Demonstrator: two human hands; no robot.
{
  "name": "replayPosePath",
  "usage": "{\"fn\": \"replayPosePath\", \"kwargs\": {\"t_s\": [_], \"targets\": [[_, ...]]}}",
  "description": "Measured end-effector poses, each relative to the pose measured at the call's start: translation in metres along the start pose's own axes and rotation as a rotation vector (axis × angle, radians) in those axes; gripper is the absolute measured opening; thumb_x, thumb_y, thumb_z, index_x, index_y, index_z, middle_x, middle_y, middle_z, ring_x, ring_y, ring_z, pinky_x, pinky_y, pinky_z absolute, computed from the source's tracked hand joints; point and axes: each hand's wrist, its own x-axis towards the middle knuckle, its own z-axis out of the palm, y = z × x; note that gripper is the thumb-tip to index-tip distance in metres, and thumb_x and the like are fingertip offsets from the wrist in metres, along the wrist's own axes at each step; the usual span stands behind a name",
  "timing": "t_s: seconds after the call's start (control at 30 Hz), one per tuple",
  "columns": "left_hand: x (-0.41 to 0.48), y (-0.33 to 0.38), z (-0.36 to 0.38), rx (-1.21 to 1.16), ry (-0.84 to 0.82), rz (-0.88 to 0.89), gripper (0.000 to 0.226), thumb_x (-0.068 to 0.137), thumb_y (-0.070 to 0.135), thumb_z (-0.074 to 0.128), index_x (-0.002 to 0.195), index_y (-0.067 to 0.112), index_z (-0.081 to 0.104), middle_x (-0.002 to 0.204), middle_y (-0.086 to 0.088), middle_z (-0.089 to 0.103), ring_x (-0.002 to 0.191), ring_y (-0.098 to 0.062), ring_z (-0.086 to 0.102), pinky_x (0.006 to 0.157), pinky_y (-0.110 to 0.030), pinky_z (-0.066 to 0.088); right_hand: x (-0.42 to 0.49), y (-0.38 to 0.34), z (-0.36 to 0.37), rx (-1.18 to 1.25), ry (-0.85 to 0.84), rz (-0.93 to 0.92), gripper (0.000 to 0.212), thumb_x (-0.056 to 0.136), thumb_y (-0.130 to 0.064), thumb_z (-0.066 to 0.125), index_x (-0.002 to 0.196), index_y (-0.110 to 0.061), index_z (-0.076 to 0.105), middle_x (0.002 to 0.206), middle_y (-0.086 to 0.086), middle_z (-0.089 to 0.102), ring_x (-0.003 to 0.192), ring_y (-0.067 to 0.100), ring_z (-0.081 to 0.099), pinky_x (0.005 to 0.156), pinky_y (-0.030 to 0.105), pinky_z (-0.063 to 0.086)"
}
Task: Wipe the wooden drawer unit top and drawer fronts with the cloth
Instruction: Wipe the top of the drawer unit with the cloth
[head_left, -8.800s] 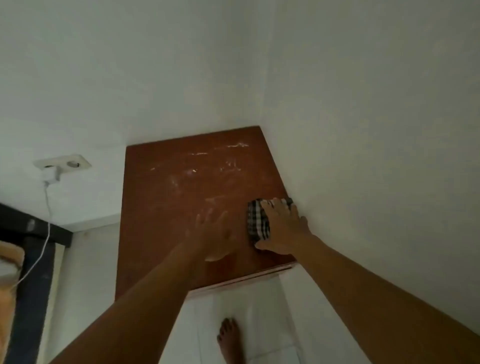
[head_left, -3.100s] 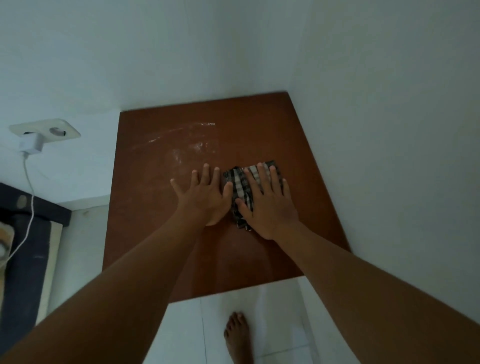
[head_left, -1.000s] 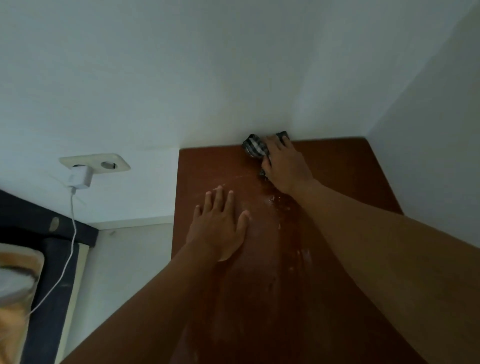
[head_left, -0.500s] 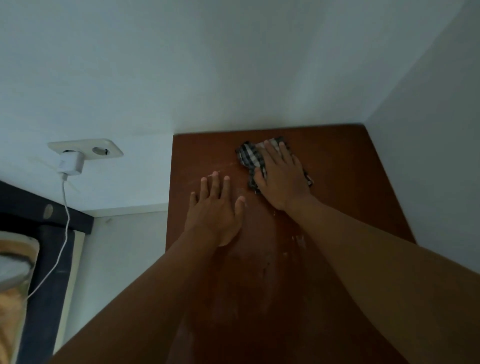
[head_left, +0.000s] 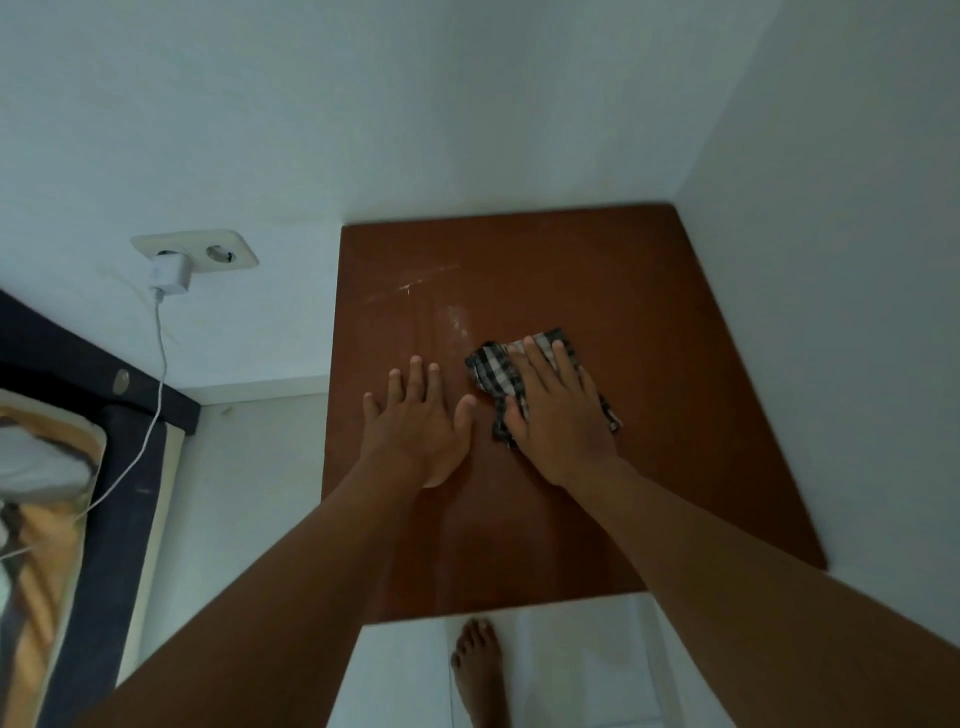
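Here the person leans over the unit top (head_left: 649, 322), a reddish-brown wooden slab pushed into the corner where two white walls meet. The right hand (head_left: 561, 415) lies flat on the cloth (head_left: 491, 369), a checked rag in black and pale squares, fingers spread and pressing it down onto the wood rather than gripping it. The rag sits around the middle of the top, its far-left corner poking out past the fingertips and a strip showing by the wrist. The left hand (head_left: 421, 421) rests just beside it, palm down on bare wood, fingers splayed, holding nothing; its thumb is close to the rag but apart from it. Pale dusty streaks (head_left: 457, 317) mark the wood beyond the hands, toward the back-left part of the top. The drawer fronts cannot be seen from this angle. Below the near edge, a bare foot (head_left: 478, 670) stands on the white tiled floor. On the wall to the left, a white charger (head_left: 171, 275) is plugged into a socket (head_left: 218, 252), its cable trailing down toward a dark bed frame (head_left: 104, 374).
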Motion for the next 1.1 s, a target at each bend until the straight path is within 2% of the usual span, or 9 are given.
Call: {"fn": "replayPosePath", "kwargs": {"t_s": [0.17, 0.37, 0.5, 0.63, 0.73, 0.8, 0.9, 0.97, 1.1], "targets": [[-0.050, 0.000, 0.023, -0.025, -0.005, -0.032, 0.076, 0.100, 0.061, 0.009, 0.161, 0.017, -0.001, 0.168, -0.007, -0.007, 0.154, -0.030, -0.004, 0.122, -0.057, 0.003, -0.070, -0.003, 0.009, -0.028, -0.008, -0.004, 0.065, 0.100, -0.045, 0.032, 0.159, -0.025, 0.015, 0.168, -0.001, 0.013, 0.155, 0.026, 0.005, 0.122, 0.049, 0.018], [-0.102, 0.000, 0.053, -0.030, 0.019, -0.056, 0.076, 0.100, 0.061, 0.011, 0.161, 0.016, 0.005, 0.169, -0.008, -0.001, 0.154, -0.031, 0.002, 0.121, -0.059, 0.004, -0.144, -0.002, 0.014, -0.045, 0.005, -0.052, 0.062, 0.095, -0.040, 0.031, 0.153, -0.019, 0.037, 0.160, 0.003, 0.036, 0.149, 0.032, 0.030, 0.112, 0.053, 0.040], [-0.124, 0.002, 0.067, -0.013, 0.026, -0.059, 0.076, 0.100, 0.062, 0.009, 0.161, 0.016, 0.006, 0.168, -0.010, 0.001, 0.154, -0.032, 0.004, 0.121, -0.061, 0.003, -0.183, 0.000, 0.021, -0.047, 0.034, -0.078, 0.057, 0.098, -0.036, 0.030, 0.151, -0.017, 0.041, 0.158, 0.002, 0.039, 0.148, 0.031, 0.032, 0.111, 0.049, 0.041], [-0.147, 0.005, 0.077, -0.003, 0.012, -0.069, 0.076, 0.099, 0.062, 0.009, 0.161, 0.017, 0.006, 0.168, -0.010, 0.002, 0.154, -0.033, 0.004, 0.120, -0.061, 0.001, -0.211, 0.002, 0.023, -0.071, 0.037, -0.111, 0.052, 0.099, -0.024, 0.048, 0.150, -0.014, 0.042, 0.157, 0.005, 0.041, 0.147, 0.033, 0.033, 0.110, 0.048, 0.042], [-0.160, 0.005, 0.079, 0.014, 0.030, -0.083, 0.076, 0.099, 0.062, 0.008, 0.161, 0.017, 0.007, 0.168, -0.009, 0.004, 0.154, -0.032, 0.003, 0.120, -0.063, 0.001, -0.227, 0.005, 0.026, -0.140, -0.091, -0.160, 0.058, 0.101, -0.019, 0.043, 0.156, -0.011, 0.027, 0.163, 0.007, 0.028, 0.153, 0.034, 0.016, 0.119, 0.049, 0.031], [-0.168, 0.003, 0.078, 0.031, 0.041, -0.088, 0.076, 0.099, 0.062, 0.008, 0.161, 0.017, 0.007, 0.168, -0.008, 0.004, 0.154, -0.032, 0.000, 0.119, -0.063, 0.000, -0.247, 0.007, 0.026, -0.143, -0.157, -0.158, 0.067, 0.095, -0.018, 0.056, 0.155, -0.009, 0.028, 0.163, 0.010, 0.028, 0.152, 0.035, 0.017, 0.118, 0.047, 0.033], [-0.176, 0.000, 0.075, 0.036, 0.041, -0.095, 0.074, 0.100, 0.061, 0.009, 0.161, 0.020, 0.007, 0.169, -0.007, 0.002, 0.154, -0.032, -0.003, 0.118, -0.065, 0.000, -0.288, 0.012, 0.023, -0.051, -0.195, -0.101, 0.083, 0.065, -0.014, 0.089, 0.139, -0.004, 0.053, 0.143, 0.014, 0.056, 0.138, 0.034, 0.046, 0.094, 0.040, 0.058], [-0.177, -0.003, 0.069, 0.023, 0.037, -0.101, 0.072, 0.100, 0.062, 0.010, 0.160, 0.023, 0.008, 0.169, -0.006, 0.001, 0.154, -0.034, -0.003, 0.118, -0.066, 0.001, -0.308, 0.015, 0.019, -0.039, -0.177, -0.122, 0.084, 0.058, -0.014, 0.094, 0.134, -0.002, 0.059, 0.136, 0.013, 0.062, 0.131, 0.033, 0.055, 0.087, 0.033, 0.060], [-0.175, -0.016, 0.052, 0.002, 0.052, -0.113, 0.071, 0.099, 0.064, 0.013, 0.160, 0.027, 0.010, 0.169, -0.007, 0.000, 0.154, -0.037, -0.003, 0.117, -0.066, 0.001, -0.288, 0.008, -0.010, 0.060, -0.014, -0.299, 0.069, 0.083, -0.011, 0.075, 0.145, -0.008, 0.045, 0.149, 0.010, 0.050, 0.139, 0.029, 0.046, 0.091, 0.028, 0.056]]}}
